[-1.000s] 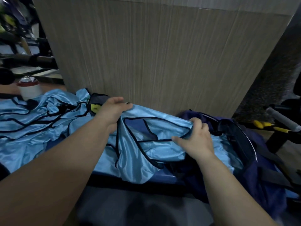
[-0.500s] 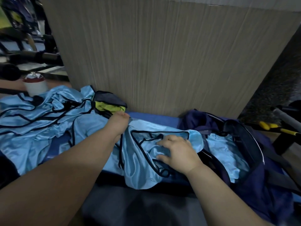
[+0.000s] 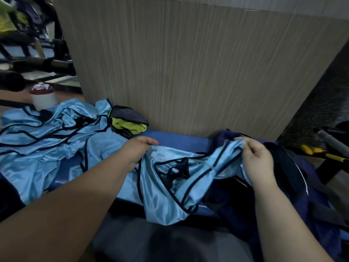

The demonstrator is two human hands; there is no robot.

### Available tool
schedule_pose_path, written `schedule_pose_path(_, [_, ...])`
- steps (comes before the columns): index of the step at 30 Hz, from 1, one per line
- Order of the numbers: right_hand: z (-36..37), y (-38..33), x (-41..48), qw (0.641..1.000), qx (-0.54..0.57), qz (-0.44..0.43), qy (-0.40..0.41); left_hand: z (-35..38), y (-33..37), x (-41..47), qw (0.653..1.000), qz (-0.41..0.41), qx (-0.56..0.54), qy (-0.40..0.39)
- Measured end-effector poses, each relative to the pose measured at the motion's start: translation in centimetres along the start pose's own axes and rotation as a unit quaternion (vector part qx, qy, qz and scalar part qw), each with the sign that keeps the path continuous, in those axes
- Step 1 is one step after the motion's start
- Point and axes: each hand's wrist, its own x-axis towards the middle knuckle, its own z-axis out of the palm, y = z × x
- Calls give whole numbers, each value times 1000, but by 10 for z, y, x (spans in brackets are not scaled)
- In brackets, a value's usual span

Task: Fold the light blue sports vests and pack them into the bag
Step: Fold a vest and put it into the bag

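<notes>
Now 2 hands are stretching 1 light blue vest [image 3: 166,205] across mid-frame — left hand [image 3: 139,150] curling round its left edge, right hand [image 3: 256,159] pinching the bunched end just above the bag [image 3: 290,176] at lower right. Slick cloth is sagging between them; likely any fold is going to slump, trim snagging.

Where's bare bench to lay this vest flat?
One bare blue strip runs along the wood panel, between the left hand and the bag. Left of it the vest pile and yellow-green cloth crowd the surface; the held vest covers the front.
</notes>
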Motion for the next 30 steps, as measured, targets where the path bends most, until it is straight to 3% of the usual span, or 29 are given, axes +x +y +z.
schedule_pose_path(3, [-11, -2, 2, 995, 29, 89, 38, 3, -1, -2, 999, -8, -29, -11])
schedule_pose_path(7, [-4, -4, -5, 983, 38, 161, -73, 10, -5, -5, 1000, 3, -10, -7])
schedule_pose_path(12, [6, -2, -11, 979, -17, 129, -160, 36, 0, -19, 979, 79, 186, -12])
schedule_pose_path(15, [10, 2, -15, 971, -11, 123, -205, 61, 7, -32, 938, 118, 324, -26])
schedule_pose_path(17, [15, 8, -17, 967, -84, 89, -225, 79, 11, -42, 897, 122, 425, -29])
schedule_pose_path(21, [21, 12, -20, 962, -199, 41, -181, 103, 18, -58, 848, 156, 507, -10])
schedule_pose_path(30, [20, 6, -20, 991, -111, 48, -54, 95, 52, -63, 761, 120, 636, -28])
